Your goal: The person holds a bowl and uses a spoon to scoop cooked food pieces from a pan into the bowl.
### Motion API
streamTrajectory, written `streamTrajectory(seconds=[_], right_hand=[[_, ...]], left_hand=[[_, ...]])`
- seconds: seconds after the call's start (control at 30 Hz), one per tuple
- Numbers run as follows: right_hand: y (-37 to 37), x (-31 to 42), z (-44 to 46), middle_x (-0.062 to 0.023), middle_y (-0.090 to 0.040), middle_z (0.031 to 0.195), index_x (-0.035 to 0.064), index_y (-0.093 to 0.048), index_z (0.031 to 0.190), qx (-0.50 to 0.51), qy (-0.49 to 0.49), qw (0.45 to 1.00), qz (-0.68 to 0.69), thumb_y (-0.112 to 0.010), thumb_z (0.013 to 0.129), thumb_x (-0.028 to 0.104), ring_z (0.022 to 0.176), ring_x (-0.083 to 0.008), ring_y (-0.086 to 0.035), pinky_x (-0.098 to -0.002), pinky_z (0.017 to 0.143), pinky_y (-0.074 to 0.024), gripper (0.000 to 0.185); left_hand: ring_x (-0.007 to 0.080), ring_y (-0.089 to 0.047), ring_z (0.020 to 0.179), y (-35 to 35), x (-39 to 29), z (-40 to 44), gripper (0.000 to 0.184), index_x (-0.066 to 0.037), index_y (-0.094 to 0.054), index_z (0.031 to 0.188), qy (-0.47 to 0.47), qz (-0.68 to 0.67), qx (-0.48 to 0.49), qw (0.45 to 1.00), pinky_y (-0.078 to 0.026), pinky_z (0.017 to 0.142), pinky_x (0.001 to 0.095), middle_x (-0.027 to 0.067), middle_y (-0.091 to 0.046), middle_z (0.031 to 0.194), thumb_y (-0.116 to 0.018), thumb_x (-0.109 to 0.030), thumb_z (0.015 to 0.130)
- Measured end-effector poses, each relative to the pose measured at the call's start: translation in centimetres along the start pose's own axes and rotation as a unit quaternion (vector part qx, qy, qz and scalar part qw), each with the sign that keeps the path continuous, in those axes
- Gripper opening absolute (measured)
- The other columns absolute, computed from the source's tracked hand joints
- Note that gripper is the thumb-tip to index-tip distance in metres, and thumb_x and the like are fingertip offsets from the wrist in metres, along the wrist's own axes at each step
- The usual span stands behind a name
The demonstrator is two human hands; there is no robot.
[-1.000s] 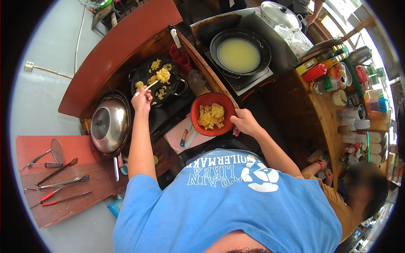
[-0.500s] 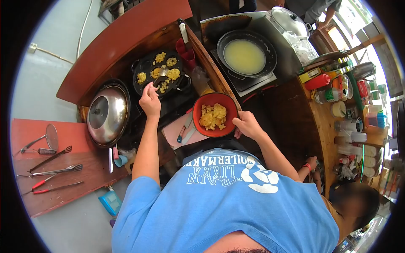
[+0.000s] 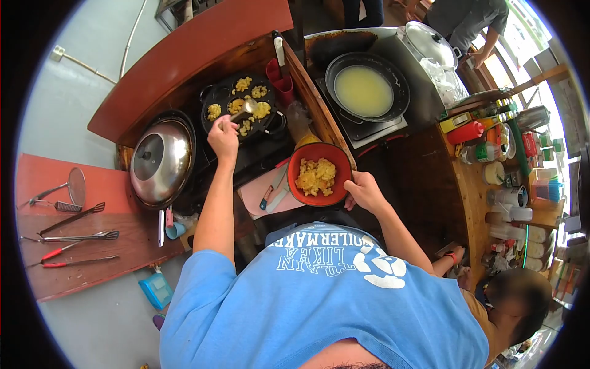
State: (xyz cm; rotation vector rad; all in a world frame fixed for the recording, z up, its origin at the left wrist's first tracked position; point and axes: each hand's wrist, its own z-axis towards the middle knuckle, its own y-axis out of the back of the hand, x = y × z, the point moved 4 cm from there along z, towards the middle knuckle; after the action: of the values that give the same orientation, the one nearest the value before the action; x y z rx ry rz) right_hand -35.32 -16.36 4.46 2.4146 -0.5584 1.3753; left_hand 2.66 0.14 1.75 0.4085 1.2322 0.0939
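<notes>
My left hand [image 3: 224, 140] is closed round the handle of a metal spoon [image 3: 248, 107]. The spoon's bowl hangs over a black pan with several round wells [image 3: 212, 95], and yellow, lumpy food [image 3: 243, 84] sits in those wells. With its fingers at the rim, my right hand [image 3: 364, 189] grips a red bowl [image 3: 332, 152]. More of the yellow, lumpy food [image 3: 316, 176] lies inside this bowl. Beside the bowl, a knife [image 3: 268, 195] rests on a pink cutting board [image 3: 251, 201].
A large pan of pale yellow liquid [image 3: 365, 91] stands on a stove at the right. A domed lid [image 3: 158, 161] covers a wok at the left. Tongs [image 3: 80, 259] lie on the side table. A person [image 3: 482, 307] is close at my right; another stands farther back.
The spoon has shifted slightly right across the welled pan and is tilted differently. The right hand keeps its hold on the red bowl. The whole view has moved a little.
</notes>
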Motion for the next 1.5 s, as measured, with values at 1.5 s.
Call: streamTrajectory(seconds=[1.5], right_hand=[[-4.6, 4.9, 5.8, -0.0148, -0.067, 0.065, -0.0122, -0.064, 0.094, -0.009, 0.016, 0.998, -0.055, -0.052, 0.091, 0.011, 0.052, -0.0205, -0.069, -0.034, 0.049, -0.0593, 0.026]], left_hand=[[0.0213, -0.067, 0.06, 1.6, 2.9, 2.3, 0.025, 0.002, -0.073, 0.111, 0.001, 0.107, -0.001, 0.994, -0.053, 0.061, 0.0356, 0.0128, -0.071, 0.074, -0.059, -0.016, 0.101]])
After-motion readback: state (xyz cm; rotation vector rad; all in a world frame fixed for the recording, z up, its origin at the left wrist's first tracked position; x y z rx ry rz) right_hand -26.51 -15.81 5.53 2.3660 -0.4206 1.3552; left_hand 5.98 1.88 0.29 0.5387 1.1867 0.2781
